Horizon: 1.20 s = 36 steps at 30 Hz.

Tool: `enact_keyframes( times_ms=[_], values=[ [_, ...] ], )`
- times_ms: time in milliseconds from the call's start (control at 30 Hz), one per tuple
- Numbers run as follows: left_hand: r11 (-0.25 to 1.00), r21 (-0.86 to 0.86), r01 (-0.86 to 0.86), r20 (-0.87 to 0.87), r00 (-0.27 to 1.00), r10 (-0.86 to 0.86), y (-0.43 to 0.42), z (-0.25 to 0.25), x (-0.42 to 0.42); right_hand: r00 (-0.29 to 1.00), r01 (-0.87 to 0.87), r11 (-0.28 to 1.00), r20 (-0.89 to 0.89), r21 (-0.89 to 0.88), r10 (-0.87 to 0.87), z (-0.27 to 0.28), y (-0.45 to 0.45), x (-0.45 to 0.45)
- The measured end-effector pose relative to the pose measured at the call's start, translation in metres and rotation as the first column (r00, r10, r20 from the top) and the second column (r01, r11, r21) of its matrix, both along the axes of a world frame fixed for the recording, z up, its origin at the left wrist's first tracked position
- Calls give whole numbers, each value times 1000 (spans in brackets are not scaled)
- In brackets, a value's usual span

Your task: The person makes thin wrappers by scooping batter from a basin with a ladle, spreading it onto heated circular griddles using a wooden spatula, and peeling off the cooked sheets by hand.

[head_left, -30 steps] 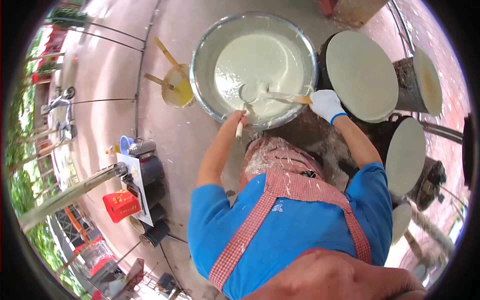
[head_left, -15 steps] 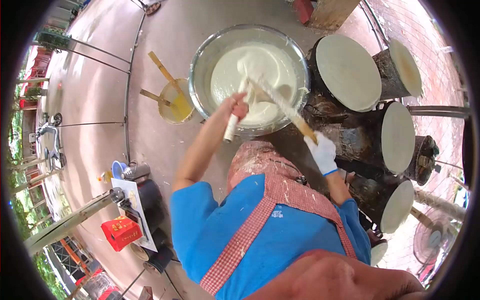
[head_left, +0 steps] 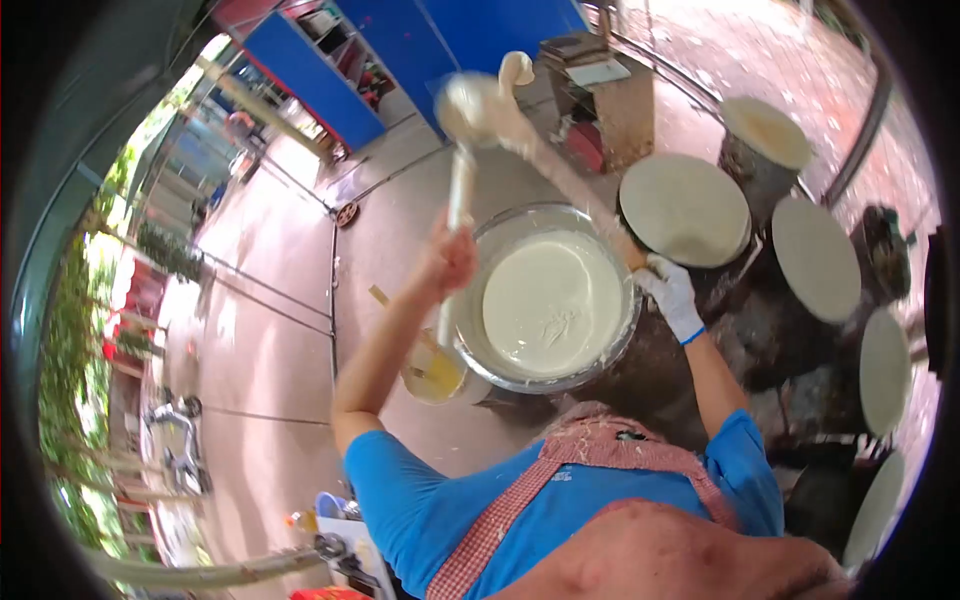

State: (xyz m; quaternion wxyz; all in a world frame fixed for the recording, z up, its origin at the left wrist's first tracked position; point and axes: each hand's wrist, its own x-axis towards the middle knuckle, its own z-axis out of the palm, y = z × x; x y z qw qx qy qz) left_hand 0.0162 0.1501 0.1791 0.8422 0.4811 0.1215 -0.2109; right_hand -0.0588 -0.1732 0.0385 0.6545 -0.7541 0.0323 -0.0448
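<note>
My bare left hand (head_left: 452, 260) is closed round a white batter-coated stick (head_left: 461, 187), raised above the left rim of a large metal bowl (head_left: 490, 232). My right hand (head_left: 674, 297), in a white glove, grips the brown end of a wooden paddle (head_left: 578, 192), which slants up to the left, also coated. Near the upper ends of both tools is a blurred pale mass (head_left: 470, 108); which tool carries it I cannot tell. Thick, creamy batter (head_left: 545, 305) fills much of the bowl. A bucket (head_left: 455, 393) with yellow liquid and sticks stands left of the bowl.
Several round pale-topped drums (head_left: 686, 210) stand along the right. A wooden box (head_left: 625, 115) and blue cabinets (head_left: 490, 50) are beyond the bowl. A parked scooter (head_left: 180, 445) is at the far left, and a small table (head_left: 355, 545) stands at the lower left.
Both tools have come up out of the batter and now point upward above the bowl. My left hand has risen. The view has tilted up, bringing the blue cabinets into sight.
</note>
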Motion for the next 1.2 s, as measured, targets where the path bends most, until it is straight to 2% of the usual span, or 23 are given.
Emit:
enact_keyframes(
  times_ms=[67, 100, 133, 167, 200, 267, 300, 400, 467, 533, 633, 667, 700, 733, 800, 867, 933, 967, 1000, 1033, 1067, 1133, 1200],
  values=[
    [871, -371, 323, -255, 866, -430, 6, -53, 7, 989, 79, 994, -131, 74, -69, -35, 6, -40],
    [863, -352, 363, -298, 830, -471, -4, -62, 4, 947, 110, 994, -300, -25, -113, -36, 5, -65],
    [900, -343, 270, -419, 814, -404, -19, -71, 1, 872, 118, 985, -461, -122, -162, -36, 0, -92],
    [930, -318, 186, -520, 786, -335, -36, -76, 2, 887, 135, 973, -416, -186, -203, -34, -9, -116],
    [913, -310, 264, -516, 760, -395, -51, -70, 8, 871, 216, 960, -410, -179, -272, -29, -17, -133],
    [563, -557, 611, -212, 551, -807, -74, -58, -2, 881, 404, 883, -160, -240, -446, -18, -30, -184],
    [668, -233, 707, -33, 680, -732, -103, -44, -23, 830, 467, 873, -268, -145, -489, 5, -32, -203],
    [541, -294, 788, -19, 561, -828, -177, -79, -43, 771, 607, 793, -273, 44, -575, 9, -39, -254],
    [305, -628, 716, -194, 235, -952, -227, -100, -61, 735, 638, 770, -307, 10, -604, -20, -44, -303],
    [403, -715, 572, -459, 52, -887, -281, -102, -107, 670, 677, 654, -86, -337, -737, -84, -44, -365],
    [352, -753, 556, -554, -247, -795, -359, -190, -156, 435, 722, 486, -222, -493, -873, -116, -5, -471],
    [423, -672, 607, -641, -191, -743, -379, -193, -194, 319, 763, 449, -334, -465, -887, -100, 15, -502],
    [398, -721, 567, -624, -282, -729, -398, -205, -228, 225, 784, 369, -325, -500, -918, -89, 39, -530],
    [379, -769, 515, -598, -370, -711, -419, -217, -262, 2, 843, 187, -345, -505, -939, -85, 63, -551],
    [182, -744, 643, -551, -436, -712, -453, -216, -353, -267, 792, -41, -286, -609, -920, -87, 105, -613],
    [-83, -764, 639, -491, -661, -568, -498, -223, -429, -524, 598, -193, -198, -778, -828, -72, 131, -648],
    [-387, -616, 686, -393, -693, -604, -525, -206, -505, -757, 518, -328, -245, -790, -605, -69, 142, -676],
    [-549, -502, 668, -306, -731, -610, -537, -195, -543, -787, 490, -354, -230, -796, -572, -58, 143, -682],
    [-719, -341, 605, -145, -790, -596, -549, -187, -574, -834, 472, -481, -196, -739, -516, -43, 137, -683],
    [-785, -209, 583, -130, -812, -568, -560, -183, -607, -873, 441, -601, -165, -667, -459, -33, 128, -685],
    [-831, -71, 552, -115, -832, -543, -567, -178, -639, -890, 410, -626, -140, -663, -434, -33, 115, -689],
    [-833, 19, 553, -115, -827, -551, -566, -180, -694, -767, 296, -747, 318, -596, -558, -40, 90, -691],
    [-829, 188, 527, 66, -849, -525, -562, -201, -737, -836, 387, -487, -76, -782, -543, -19, 56, -686]
  ],
)
